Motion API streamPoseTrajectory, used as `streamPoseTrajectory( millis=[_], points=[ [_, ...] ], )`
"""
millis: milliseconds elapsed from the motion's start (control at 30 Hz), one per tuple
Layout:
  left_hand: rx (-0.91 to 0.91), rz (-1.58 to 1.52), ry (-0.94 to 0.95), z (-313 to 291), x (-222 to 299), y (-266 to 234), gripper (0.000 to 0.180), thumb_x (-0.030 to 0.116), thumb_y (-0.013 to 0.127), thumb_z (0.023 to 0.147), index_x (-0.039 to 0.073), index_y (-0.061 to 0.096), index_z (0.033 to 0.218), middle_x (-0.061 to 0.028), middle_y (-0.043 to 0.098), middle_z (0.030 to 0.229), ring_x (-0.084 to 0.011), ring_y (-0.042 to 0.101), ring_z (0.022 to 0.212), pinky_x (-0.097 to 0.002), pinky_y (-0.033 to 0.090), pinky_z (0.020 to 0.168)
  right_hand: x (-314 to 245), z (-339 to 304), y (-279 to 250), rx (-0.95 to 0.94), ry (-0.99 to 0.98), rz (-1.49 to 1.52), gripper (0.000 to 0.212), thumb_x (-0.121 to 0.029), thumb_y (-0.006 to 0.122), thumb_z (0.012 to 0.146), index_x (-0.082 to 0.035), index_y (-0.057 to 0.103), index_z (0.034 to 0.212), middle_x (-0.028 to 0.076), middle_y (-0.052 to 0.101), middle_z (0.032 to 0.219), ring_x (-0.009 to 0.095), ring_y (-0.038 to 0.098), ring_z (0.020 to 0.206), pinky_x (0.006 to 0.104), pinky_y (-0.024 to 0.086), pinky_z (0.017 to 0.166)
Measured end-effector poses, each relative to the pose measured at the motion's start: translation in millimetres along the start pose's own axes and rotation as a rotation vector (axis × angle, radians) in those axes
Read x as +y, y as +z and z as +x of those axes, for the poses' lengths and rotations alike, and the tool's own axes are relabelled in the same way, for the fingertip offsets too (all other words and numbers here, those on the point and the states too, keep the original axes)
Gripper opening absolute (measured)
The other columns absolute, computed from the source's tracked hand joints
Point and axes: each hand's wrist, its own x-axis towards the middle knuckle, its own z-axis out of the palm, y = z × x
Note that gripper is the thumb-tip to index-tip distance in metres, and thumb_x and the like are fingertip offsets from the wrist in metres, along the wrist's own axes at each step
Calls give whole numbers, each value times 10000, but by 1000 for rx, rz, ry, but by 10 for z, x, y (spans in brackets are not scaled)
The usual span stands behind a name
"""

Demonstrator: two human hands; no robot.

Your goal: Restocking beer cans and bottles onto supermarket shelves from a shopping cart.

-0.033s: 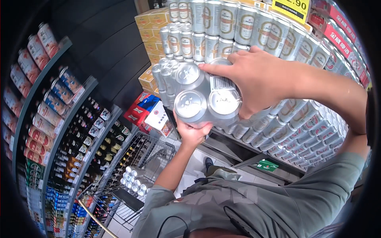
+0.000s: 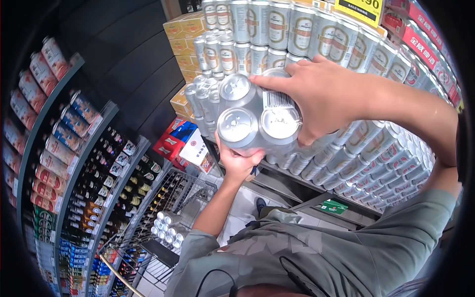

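Note:
Between my hands is a shrink-wrapped pack of silver cans, tilted so the can tops face up toward me. A barcode label lies on its clear film. My left hand supports the pack from below at its near side, fingers partly hidden beneath it. From the right, my right hand grips the pack's far and right side, with one finger stretched over the top edge. Behind it rises a tall stack of similar silver cans.
On the left, curved-looking shelves hold cans and dark bottles. A wire shopping cart below contains another pack of cans. Yellow cartons and a red-blue box stand beyond. A yellow price sign hangs at upper right.
The view has shifted slightly, so the shelves and stack sit a little differently. Both hands keep their hold on the pack, which appears slightly higher in the picture.

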Motion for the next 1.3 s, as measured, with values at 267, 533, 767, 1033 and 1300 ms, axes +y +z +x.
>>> streamPoseTrajectory(
  millis=[267,533,767,1033,1300],
  points=[
    [-177,-10,14,852,-628,705,830,274,960,599,-26,591,1280,-104,519,1220,-254,541,1141,-379,421,1027,1149,258,403,-26,167,152,1167,-287,887,589,-149,312,1595,226,654,1032,397,657,1012,450,502,913],
    [-330,137,-17,894,-1002,919,816,263,945,621,-38,580,1286,-114,529,1215,-248,543,1131,-372,436,1005,1619,264,812,-39,159,225,1086,-299,848,667,2,302,1556,243,733,993,368,719,987,432,564,861],
    [-392,76,-109,944,-1139,961,855,372,931,664,-43,557,1312,-118,512,1240,-251,520,1169,-378,450,986,1827,298,968,-181,242,350,1177,-368,896,660,-36,251,1587,299,645,1069,442,671,991,450,536,895],
    [-529,629,45,857,-956,748,1123,477,964,584,-66,424,1406,-225,431,1415,-361,476,1292,-467,410,1074,1888,258,1023,-125,175,397,1172,-349,915,665,1,265,1575,301,633,1039,432,656,995,445,509,890],
    [-562,874,98,760,-950,650,868,385,971,563,-78,603,1198,-251,631,1214,-423,564,1211,-490,462,1024,1739,306,990,-184,337,283,1166,-338,906,647,-129,272,1602,242,637,1132,394,657,1058,435,516,910]
  ],
)
